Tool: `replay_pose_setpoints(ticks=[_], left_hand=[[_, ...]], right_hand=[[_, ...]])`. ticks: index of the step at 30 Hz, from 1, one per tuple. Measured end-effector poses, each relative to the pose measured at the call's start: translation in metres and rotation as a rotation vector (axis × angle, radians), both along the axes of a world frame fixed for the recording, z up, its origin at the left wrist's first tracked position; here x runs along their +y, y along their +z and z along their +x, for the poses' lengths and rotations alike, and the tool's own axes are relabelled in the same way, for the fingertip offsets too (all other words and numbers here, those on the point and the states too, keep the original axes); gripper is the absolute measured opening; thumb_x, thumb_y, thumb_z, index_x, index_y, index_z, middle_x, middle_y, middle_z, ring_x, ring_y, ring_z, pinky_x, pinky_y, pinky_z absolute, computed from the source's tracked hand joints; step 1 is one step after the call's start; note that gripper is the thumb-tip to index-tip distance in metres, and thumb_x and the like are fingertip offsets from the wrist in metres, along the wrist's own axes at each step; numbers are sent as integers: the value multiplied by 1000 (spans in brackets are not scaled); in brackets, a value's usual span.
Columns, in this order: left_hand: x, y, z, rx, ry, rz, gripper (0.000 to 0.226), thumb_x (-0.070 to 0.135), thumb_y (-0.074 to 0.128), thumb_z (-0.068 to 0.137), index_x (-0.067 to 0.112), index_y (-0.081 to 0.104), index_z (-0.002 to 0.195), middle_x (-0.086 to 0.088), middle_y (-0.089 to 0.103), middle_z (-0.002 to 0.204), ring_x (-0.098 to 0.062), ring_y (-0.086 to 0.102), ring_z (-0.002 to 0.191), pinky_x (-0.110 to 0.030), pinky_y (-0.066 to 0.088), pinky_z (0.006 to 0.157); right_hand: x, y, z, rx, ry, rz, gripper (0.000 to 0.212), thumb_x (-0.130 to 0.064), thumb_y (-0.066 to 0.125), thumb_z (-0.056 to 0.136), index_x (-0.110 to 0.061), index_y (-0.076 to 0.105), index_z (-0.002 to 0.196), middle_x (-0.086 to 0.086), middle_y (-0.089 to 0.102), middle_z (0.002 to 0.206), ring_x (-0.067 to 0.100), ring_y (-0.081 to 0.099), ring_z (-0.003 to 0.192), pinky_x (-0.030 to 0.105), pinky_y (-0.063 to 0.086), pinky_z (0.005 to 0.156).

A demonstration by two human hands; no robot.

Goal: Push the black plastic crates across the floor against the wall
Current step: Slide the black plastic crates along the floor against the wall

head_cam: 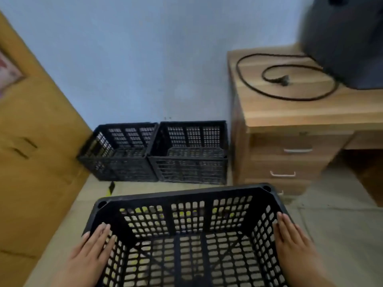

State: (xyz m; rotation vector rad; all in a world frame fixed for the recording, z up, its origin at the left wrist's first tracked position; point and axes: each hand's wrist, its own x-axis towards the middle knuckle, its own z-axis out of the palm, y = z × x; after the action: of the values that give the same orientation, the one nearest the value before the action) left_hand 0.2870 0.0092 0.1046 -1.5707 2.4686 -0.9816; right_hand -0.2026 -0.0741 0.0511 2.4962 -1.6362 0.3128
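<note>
— Black crates: how many reach the wall (145, 59)?
— Two (118, 152) (189, 152) sit there. The third crate (186, 235) is near me; left hand (91, 251) and right hand (294, 239) lie flat, fingers extended, on its rims.

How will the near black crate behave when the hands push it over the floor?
The near crate is empty lattice plastic, so probably light and stiff. On the smooth floor tiles it should slide easily. It is wide and low, so tipping seems unlikely.

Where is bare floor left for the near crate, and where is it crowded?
Free: the tile strip between the near crate and the two wall crates. Crowded: the wall run, filled from cardboard to desk.
</note>
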Motion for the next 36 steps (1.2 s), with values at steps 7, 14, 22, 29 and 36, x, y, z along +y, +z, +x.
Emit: replay_pose_setpoints(ticks=[7, 14, 22, 29, 36], left_hand=[[-21, 49, 197, -41, 187, 106, 54, 12, 17, 90, 0, 29, 141, -22, 41, 143, -31, 23, 139, -41, 1, 117], [-113, 91, 295, -15, 290, 235, 84, -3, 75, 33, -2, 60, 116, -22, 50, 129, -31, 38, 132, -37, -6, 118], [-292, 104, 402, -36, 334, 245, 87, -1, 76, 38, -3, 54, 123, -25, 54, 129, -25, 7, 142, -38, 0, 115], [-434, 103, 482, 51, 396, 252, 110, -7, 77, 32, 1, 39, 135, -24, 44, 139, -23, -1, 145, -38, -3, 116], [-555, 98, 545, -3, 417, 315, 127, -8, 77, 20, 3, 33, 138, -24, 31, 147, -27, 3, 142, -39, -12, 117]], right_hand=[[-82, 24, 217, -43, 132, -129, 52, -8, 17, 86, 9, 63, 101, 10, -13, 157, 20, -11, 144, 32, -7, 114], [-176, 51, 341, 19, 38, 13, 50, -12, 30, 66, 10, 70, 87, 27, 67, 103, 40, 59, 107, 30, -11, 115], [-344, 49, 428, -81, 92, -162, 52, -14, -1, 94, 6, 42, 117, 7, -11, 157, 16, -9, 144, 31, -4, 115], [-464, 59, 499, -66, 28, -213, 52, -7, 24, 71, 4, 34, 121, 8, -16, 156, 18, -11, 144, 32, -6, 114], [-543, 60, 554, 55, -70, -207, 62, -8, 20, 69, 11, 41, 124, 11, -16, 155, 23, -14, 143, 34, -8, 114]])
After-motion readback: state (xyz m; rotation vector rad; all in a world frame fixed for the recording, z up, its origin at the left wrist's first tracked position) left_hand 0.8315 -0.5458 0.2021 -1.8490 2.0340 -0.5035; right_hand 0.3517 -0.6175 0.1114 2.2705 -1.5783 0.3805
